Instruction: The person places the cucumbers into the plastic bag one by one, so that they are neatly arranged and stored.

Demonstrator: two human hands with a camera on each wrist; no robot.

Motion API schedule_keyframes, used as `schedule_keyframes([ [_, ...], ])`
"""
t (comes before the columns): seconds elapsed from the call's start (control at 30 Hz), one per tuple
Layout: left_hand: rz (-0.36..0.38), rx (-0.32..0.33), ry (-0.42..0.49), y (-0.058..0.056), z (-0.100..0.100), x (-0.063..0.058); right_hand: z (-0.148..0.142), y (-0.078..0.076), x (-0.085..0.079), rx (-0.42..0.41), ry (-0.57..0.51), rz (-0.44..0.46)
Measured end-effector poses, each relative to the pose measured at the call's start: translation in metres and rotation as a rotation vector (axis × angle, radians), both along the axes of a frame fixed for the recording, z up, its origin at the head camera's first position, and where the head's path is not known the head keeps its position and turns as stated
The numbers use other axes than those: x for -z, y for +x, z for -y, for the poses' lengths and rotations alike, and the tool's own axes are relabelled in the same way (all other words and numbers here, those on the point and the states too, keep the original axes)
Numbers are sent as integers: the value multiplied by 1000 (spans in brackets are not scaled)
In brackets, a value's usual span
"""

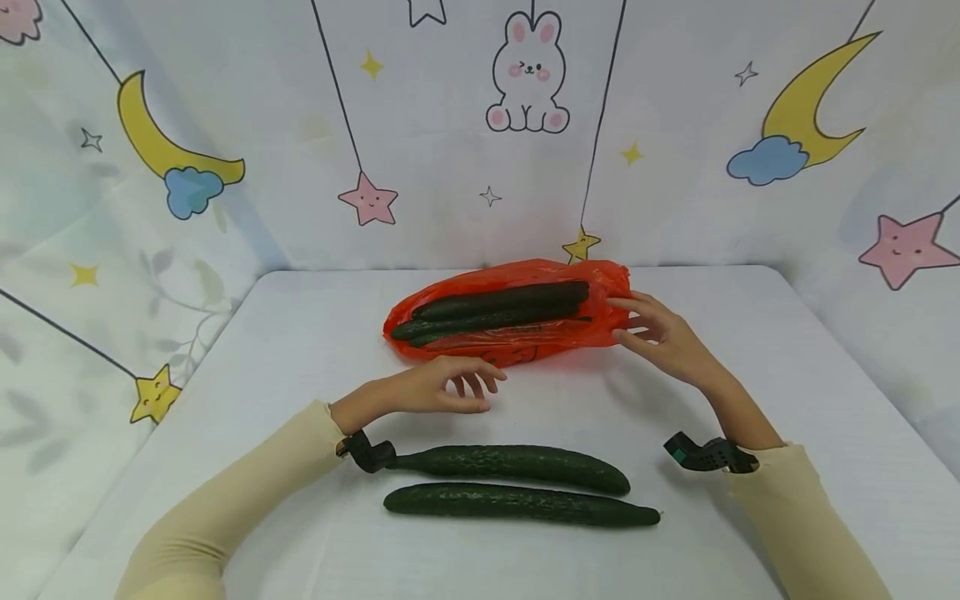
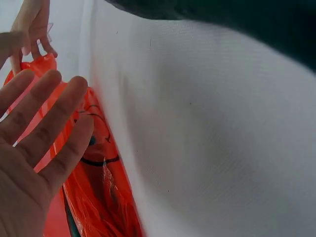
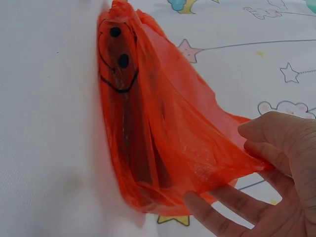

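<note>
Seemingly steadying the bag (image 1: 517, 343), beyond two loose cucumbers (image 1: 517, 504), by pinching its edge with right hand (image 1: 671, 340), with left hand (image 1: 427, 387) empty, fingers apart, nearby, probably needing clear access to the inner cucumbers (image 1: 502, 300).

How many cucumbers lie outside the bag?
2, both on the table: the far cucumber, nearer the red bag, and the near cucumber. The bag holds more; some may be hidden.

The head view looks forward and down over the table (image 1: 322, 333); wrist views look closely past left hand (image 1: 433, 387) and right hand (image 1: 672, 343), both sharing the bag (image 3: 177, 143).
</note>
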State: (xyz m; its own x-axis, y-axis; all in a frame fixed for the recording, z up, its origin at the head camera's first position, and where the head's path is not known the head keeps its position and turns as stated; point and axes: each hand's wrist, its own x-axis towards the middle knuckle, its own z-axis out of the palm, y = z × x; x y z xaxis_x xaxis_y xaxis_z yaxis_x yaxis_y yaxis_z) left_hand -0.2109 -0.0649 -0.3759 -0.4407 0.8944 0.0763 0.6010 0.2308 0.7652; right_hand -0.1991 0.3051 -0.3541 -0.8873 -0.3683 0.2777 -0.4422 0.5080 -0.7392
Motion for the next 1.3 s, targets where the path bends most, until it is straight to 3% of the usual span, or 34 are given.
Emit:
schedule_keyframes([
  [0.27,120,118,-81,12,-5,7,-1,-1,1,3,2,-6],
  [0.37,120,159,-119,19,-8,8,-1,-1,0,-1,6,-12],
  [0.73,-7,172,-251,33,-18,2,-1,-1,-4,2,9,-9],
  [1.0,-227,118,-352,36,-19,2,-2,0,-4,15,17,2],
  [1.3,-225,133,-338,37,-18,3,-2,1,-2,11,3,9],
])
